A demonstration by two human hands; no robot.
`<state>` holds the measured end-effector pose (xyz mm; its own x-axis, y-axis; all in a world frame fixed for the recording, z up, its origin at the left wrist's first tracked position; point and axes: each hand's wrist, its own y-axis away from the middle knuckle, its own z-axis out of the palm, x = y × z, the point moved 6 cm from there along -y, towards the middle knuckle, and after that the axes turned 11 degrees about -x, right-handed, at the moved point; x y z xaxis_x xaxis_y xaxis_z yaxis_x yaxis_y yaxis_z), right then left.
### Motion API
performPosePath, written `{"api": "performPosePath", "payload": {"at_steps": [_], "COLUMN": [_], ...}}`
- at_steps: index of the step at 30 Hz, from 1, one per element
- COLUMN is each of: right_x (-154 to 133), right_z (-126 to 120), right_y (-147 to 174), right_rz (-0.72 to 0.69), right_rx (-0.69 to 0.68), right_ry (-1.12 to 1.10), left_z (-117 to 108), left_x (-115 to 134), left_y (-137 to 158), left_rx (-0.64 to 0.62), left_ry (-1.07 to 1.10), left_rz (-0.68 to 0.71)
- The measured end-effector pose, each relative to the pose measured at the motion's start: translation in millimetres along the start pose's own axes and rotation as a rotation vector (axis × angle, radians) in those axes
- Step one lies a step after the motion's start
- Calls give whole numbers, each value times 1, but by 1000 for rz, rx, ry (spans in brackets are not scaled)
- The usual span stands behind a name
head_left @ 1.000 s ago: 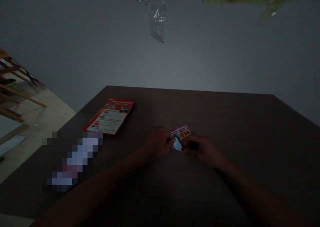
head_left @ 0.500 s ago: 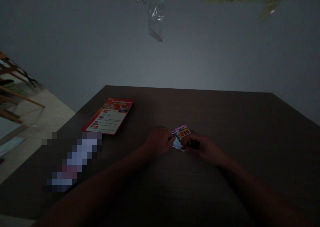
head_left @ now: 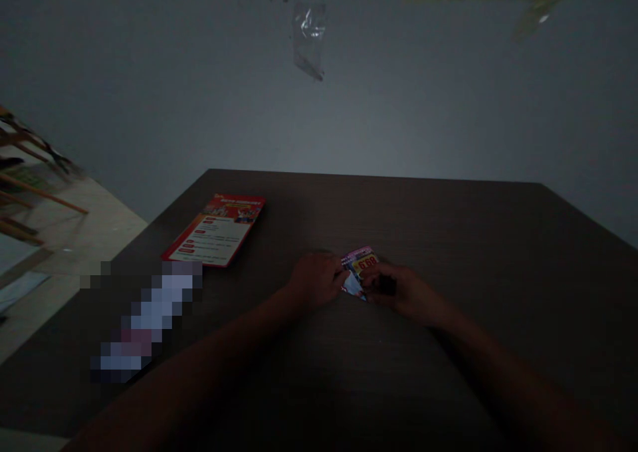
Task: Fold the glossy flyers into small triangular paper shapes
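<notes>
A small glossy printed card (head_left: pixel 353 284) lies on the dark table between my hands, with large red digits on a yellow patch that read upside down. My left hand (head_left: pixel 315 280) closes on its left edge, thumb over the border and the other fingers curled out of sight. From the right, my right hand (head_left: pixel 401 292) reaches over the card with its fingers pinched together at the surface. A dark patch shows inside the curl of that hand; whether it is a small black object or shadow, I cannot make out.
A red and white printed leaflet (head_left: pixel 219 232) lies at the table's back left. Nearer me is a blurred-out oblong (head_left: pixel 154 319). The brown table (head_left: pixel 423 219) meets a grey wall, where clear plastic (head_left: pixel 309 36) hangs. Wooden legs (head_left: pixel 40 189) stand on the floor at left.
The whole view has shifted very slightly. Both hands and the card keep nearly the same places.
</notes>
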<state>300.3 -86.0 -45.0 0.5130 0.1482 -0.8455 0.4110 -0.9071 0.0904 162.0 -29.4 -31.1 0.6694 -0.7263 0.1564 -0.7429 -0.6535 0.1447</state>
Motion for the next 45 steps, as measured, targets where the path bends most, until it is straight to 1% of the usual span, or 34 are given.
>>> {"api": "performPosePath", "payload": {"at_steps": [5,12,18,24,31,34,37,41,45], "right_x": [-1,-8,-11,-15,-18,-19,-21,-22,-24], "right_z": [1,3,6,6,6,7,7,6,5], "right_y": [-1,1,1,1,0,1,1,1,2], "right_rz": [5,-14,-53,-40,-21,-41,-71,-88,-82], "right_rx": [-1,18,-22,-70,-109,-112,-111,-110,-94], "right_ry": [33,19,38,119,194,219,235,229,236], "left_z": [1,0,1,2,3,2,0,-2,0], "left_x": [-1,2,2,1,4,5,7,13,13], "left_y": [0,0,-1,-1,1,2,6,9,10], "left_rx": [13,-18,-28,-8,4,0,28,105,117], "left_ry": [4,-9,-6,-23,-59,-62,-41,-24,-23], "left_rz": [1,12,8,14,-15,-59,-87,-41,-45]}}
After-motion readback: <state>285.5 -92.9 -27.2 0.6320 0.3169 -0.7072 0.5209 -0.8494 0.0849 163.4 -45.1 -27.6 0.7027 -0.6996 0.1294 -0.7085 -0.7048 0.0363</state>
